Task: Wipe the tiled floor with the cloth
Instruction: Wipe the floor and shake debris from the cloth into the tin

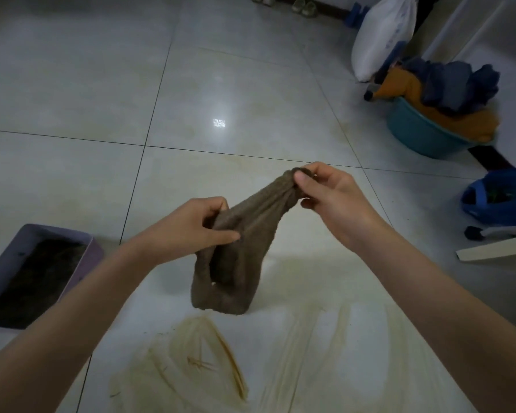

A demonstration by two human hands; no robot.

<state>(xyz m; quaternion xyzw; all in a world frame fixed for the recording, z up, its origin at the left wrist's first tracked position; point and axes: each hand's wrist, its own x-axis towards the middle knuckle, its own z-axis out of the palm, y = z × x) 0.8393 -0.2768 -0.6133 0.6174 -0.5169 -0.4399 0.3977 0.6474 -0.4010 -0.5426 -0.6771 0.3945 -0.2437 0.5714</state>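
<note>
Cloth (236, 248) hangs above the tiled floor (72, 93), pinched at its top corners by left hand (197, 222) and right hand (325, 192), fingers curled on it. Soft, limp, probably damp and light; bunch it in one palm to scrub the brown streaks (209, 362).

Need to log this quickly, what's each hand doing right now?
Left hand: closed, pinching the brown cloth at its middle.
Right hand: closed, pinching the cloth's upper end.
</note>
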